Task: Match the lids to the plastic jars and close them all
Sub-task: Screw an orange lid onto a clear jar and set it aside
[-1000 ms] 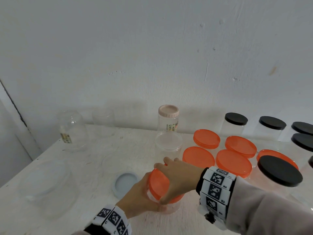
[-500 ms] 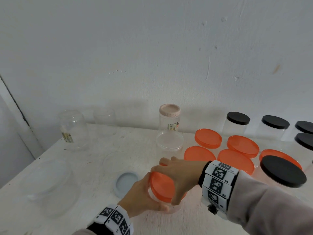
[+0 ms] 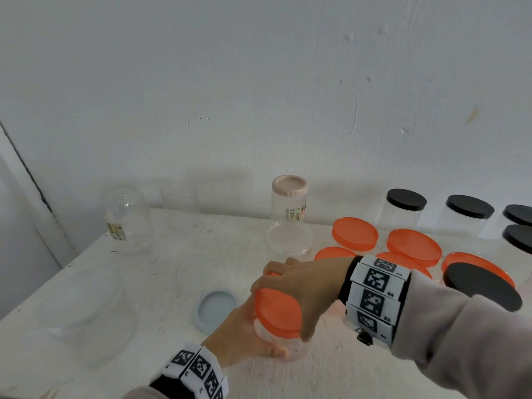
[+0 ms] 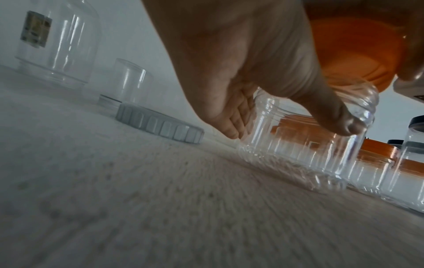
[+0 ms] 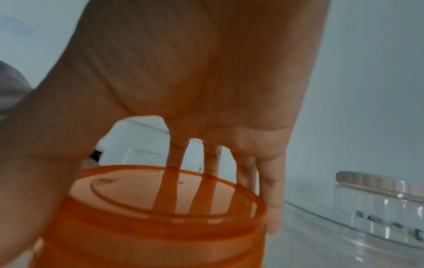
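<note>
A small clear ribbed jar point(image 4: 302, 150) stands on the white table point(image 3: 331, 378) near the front. My left hand point(image 3: 244, 335) wraps round its side, thumb at the front. An orange lid point(image 3: 277, 311) sits on the jar's mouth, and my right hand point(image 3: 299, 286) grips its rim from above, fingers on the far side and thumb near. In the right wrist view the orange lid point(image 5: 160, 208) fills the lower half, with fingers point(image 5: 268, 190) behind it. A grey-blue lid point(image 3: 216, 309) lies loose to the left.
Several orange-lidded jars point(image 3: 413, 247) and black-lidded jars point(image 3: 406, 208) crowd the right side. A pink-lidded jar point(image 3: 289, 201) and a clear-lidded jar point(image 3: 289, 240) stand behind. Clear jars point(image 3: 125, 214) and a large clear container point(image 3: 86, 312) stand at the left.
My right hand has turned on the orange lid, with the wrist swung a little right and up. The left hand keeps its hold on the jar in the same place.
</note>
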The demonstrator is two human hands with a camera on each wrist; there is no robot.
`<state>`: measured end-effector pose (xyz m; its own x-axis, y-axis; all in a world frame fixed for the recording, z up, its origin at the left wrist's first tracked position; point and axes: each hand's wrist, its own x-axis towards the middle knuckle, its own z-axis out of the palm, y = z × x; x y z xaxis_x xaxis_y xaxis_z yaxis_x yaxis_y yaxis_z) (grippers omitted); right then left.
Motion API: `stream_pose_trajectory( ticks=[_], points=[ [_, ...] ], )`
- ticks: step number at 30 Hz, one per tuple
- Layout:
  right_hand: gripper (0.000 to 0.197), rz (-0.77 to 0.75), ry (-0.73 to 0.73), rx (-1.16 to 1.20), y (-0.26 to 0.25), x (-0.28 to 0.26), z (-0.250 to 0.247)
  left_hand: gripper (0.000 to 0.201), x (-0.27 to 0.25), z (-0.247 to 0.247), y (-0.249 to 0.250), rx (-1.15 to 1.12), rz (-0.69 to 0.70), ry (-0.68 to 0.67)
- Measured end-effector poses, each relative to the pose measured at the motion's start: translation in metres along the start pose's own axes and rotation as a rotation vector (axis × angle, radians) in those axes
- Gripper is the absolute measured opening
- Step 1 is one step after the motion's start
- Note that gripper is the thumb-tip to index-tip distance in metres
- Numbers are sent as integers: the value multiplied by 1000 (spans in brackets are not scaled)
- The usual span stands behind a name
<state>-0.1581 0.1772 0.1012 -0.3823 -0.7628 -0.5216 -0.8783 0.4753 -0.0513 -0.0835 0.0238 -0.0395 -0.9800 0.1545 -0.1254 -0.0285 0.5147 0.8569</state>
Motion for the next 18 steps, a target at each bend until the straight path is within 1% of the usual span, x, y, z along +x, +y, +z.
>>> stream_pose_trajectory(
  ticks=[10, 14, 18],
  points=[
    [104, 102, 29, 105, 3, -1, 18, 98, -7, 0, 13, -38, 31, 0],
    [102, 130, 61, 137, 3, 1, 23, 106, -7, 0, 16, -10, 10, 19],
    [105, 169, 81, 140, 2, 5, 27, 110, -7, 0, 16, 3, 1, 38]
  ],
)
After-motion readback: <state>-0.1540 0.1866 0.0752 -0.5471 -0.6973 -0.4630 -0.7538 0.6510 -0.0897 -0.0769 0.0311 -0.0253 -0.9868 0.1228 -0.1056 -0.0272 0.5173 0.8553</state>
